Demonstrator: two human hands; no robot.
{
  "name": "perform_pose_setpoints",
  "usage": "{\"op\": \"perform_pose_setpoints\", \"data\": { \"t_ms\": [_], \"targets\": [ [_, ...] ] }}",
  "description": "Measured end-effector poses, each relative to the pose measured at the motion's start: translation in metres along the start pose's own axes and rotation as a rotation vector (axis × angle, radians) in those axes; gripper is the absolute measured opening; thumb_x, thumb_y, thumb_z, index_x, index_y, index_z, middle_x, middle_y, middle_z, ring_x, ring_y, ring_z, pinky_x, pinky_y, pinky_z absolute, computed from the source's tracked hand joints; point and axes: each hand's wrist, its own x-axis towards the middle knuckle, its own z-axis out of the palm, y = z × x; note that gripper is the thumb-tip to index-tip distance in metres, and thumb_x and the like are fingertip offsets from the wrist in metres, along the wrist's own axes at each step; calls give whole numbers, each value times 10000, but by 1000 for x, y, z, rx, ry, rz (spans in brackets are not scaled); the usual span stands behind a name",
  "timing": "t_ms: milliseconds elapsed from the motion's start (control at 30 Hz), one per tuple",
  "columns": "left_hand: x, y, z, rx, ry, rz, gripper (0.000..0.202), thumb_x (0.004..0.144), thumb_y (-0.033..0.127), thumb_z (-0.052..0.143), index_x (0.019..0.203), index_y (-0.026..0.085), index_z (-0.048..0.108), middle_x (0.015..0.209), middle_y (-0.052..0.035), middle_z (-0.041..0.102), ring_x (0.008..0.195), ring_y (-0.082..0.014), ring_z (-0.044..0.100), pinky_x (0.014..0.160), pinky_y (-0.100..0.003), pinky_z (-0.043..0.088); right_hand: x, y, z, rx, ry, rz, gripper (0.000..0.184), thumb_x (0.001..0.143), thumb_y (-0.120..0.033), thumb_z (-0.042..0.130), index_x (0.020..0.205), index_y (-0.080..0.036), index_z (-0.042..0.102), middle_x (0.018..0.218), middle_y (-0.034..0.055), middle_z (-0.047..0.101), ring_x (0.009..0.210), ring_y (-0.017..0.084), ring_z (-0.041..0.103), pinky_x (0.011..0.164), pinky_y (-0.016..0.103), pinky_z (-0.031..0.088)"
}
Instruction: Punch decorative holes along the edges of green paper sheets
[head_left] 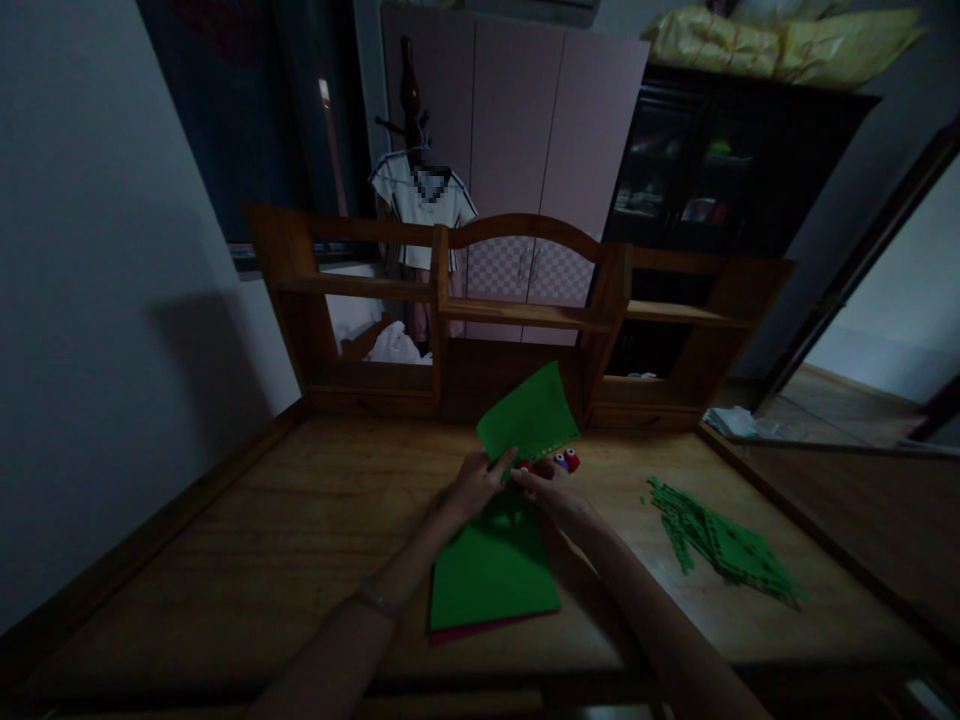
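Sheet (531, 412), green, tilts up above the surface (315, 520), its lower corner clamped in my left hand (475, 484). My right hand (559, 492) has its fingers closed on a red object (572, 460). Below lies a green stack (495, 575); rightward, green scraps (739, 552).

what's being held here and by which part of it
Left grip: green sheet, near its lower-left corner. Right grip seems to hold a red googly-eyed object; where exactly is hidden.
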Motion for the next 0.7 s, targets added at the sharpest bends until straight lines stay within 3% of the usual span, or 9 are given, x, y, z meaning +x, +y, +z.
{"op": "perform_pose_setpoints", "data": {
  "t_ms": [267,533,700],
  "targets": [
    [0,1,0,-59,13,-2,364,806,437,447,969,181,648,997,-51,659,939,-195,596,862,-291,413,-5,-4,2,-13,43,-31,333,600,-362,709,866,-201,589,762,8,615,625,132,548,544,240,389],
    [2,-4,1,-127,59,-51,383,802,440,462,988,151,632,1007,-72,653,963,-199,583,873,-307,405,-1,-9,3,132,79,-44,333,572,-317,739,824,-198,555,777,2,607,665,135,578,602,249,443],
    [2,-8,2,-106,66,-80,406,796,464,460,930,126,641,911,-74,674,834,-190,613,771,-284,440,0,-7,1,168,122,-50,323,583,-295,740,816,-209,535,779,-3,606,661,133,588,603,252,458]
  ]
}}
